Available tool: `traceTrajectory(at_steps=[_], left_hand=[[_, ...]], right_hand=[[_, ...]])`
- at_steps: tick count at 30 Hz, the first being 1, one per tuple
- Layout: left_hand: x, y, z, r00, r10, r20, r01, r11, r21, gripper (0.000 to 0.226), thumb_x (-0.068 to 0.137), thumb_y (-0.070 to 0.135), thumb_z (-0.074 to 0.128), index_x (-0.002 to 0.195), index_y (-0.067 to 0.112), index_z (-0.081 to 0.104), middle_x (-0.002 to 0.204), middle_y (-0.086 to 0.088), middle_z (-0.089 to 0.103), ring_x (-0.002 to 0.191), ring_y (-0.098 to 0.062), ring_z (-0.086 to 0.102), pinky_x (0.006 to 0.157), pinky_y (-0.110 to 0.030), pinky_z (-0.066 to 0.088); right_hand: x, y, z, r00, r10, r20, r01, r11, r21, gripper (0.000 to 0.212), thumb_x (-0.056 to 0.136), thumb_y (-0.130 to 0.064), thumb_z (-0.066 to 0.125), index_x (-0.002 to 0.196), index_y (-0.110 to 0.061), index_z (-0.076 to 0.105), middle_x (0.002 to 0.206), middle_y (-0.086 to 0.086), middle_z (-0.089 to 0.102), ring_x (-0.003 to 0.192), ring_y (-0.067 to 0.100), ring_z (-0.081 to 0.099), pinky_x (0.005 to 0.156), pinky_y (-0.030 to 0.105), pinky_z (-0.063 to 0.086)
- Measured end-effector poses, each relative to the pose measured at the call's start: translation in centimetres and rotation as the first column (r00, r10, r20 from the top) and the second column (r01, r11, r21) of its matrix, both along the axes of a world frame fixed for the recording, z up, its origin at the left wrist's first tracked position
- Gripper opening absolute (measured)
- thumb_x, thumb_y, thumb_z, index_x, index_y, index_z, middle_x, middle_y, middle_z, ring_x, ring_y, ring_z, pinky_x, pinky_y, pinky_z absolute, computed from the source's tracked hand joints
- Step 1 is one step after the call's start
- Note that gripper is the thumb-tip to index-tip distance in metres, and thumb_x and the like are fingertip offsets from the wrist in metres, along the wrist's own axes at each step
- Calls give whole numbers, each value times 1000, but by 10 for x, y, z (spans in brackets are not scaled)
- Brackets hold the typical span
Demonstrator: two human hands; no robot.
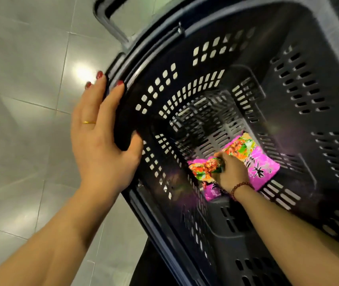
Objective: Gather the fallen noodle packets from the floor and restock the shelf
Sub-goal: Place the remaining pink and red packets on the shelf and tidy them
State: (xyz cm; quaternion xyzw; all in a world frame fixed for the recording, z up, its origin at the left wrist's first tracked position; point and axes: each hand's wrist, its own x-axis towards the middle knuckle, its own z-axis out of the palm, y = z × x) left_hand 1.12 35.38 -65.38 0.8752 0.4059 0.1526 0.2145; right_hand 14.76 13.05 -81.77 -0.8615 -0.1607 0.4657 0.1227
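Observation:
A deep dark slotted shopping basket fills the right of the head view. At its bottom lie pink noodle packets with a food picture and dark lettering. My right hand reaches down inside the basket and its fingers grip the end of one pink packet, with more packets partly hidden under the hand and wrist. My left hand holds the basket's left rim, thumb curled over the inside edge and fingers along the outside.
Pale glossy floor tiles lie to the left of the basket. The basket's handle sticks out at the top left. The shelf is out of view.

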Motion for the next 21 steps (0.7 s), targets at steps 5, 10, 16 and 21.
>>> traceTrajectory(at_steps=[5, 10, 16, 21], left_hand=[[2, -1, 7, 996, -2, -92, -3, 998, -57, 73, 75, 18, 65, 145, 16, 43, 156, -6, 30, 146, -27, 22, 119, -32, 18], [6, -2, 18, 970, -48, -239, 33, 997, -69, 73, 82, 19, 69, 147, 11, 37, 160, -10, 24, 148, -30, 15, 122, -33, 3], [25, -61, 57, 991, -62, 120, 111, 881, -459, 65, 85, 34, 69, 142, 15, 43, 157, -1, 28, 145, -12, 26, 118, -26, 22], [51, -109, 99, 831, 546, 108, 26, 156, -987, 87, 79, 28, 78, 147, 29, 24, 133, 1, 58, 119, -2, 58, 106, -28, 44]], right_hand=[[9, -10, 80, 856, -503, 120, 478, 858, 190, 34, 70, 1, 78, 102, -10, 70, 93, 0, 63, 89, 14, 54, 72, 16, 38], [29, -5, 137, 374, -917, -137, 896, 319, 309, 31, 71, -7, 77, 101, -9, 70, 92, 11, 69, 79, 22, 67, 67, 29, 54], [23, 20, 216, -122, -696, -708, 969, -239, 69, 20, 88, -2, 57, 106, -10, 63, 82, 5, 72, 71, 14, 68, 57, 24, 56], [-2, 46, 246, -411, -488, -770, 871, -459, -174, 17, 76, -9, 65, 94, -9, 63, 83, 5, 64, 69, 12, 64, 58, 21, 57]])
